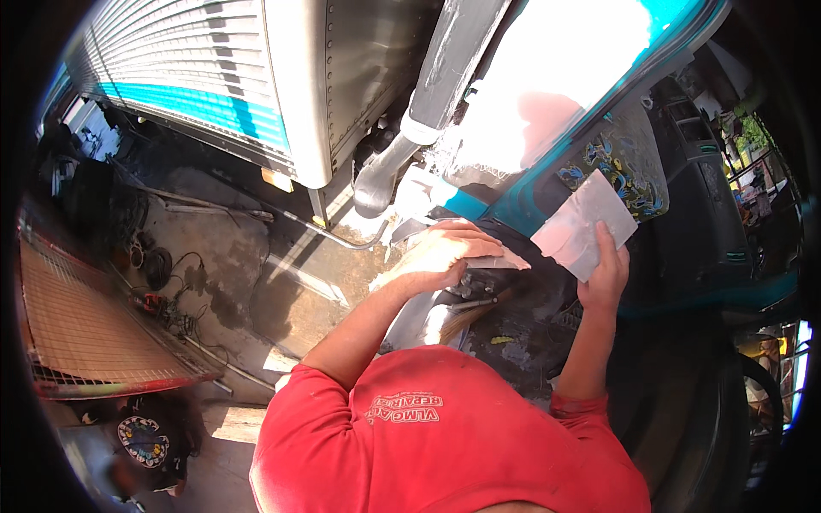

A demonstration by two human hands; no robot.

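My left hand (440,254) lies palm down, fingers together, on a thin flat pale blade (511,262) whose tip sticks out to the right past the fingers. My right hand (604,275) is raised beside it and pinches the lower edge of a flat grey rectangular plate (584,222), held tilted in front of the teal and white vehicle panel (547,94). The two hands are about a hand's width apart. Below them is dark, dirty vehicle machinery (522,333). My red shirt (445,436) fills the lower middle of the view.
A ribbed silver box body with a teal stripe (197,77) stands at the upper left, and a grey pipe (428,103) runs down beside it. Stained concrete ground (231,256) carries cables and a wire mesh panel (85,325). A straw brush (466,321) lies under my hands. A dark tyre (710,427) is at the lower right.
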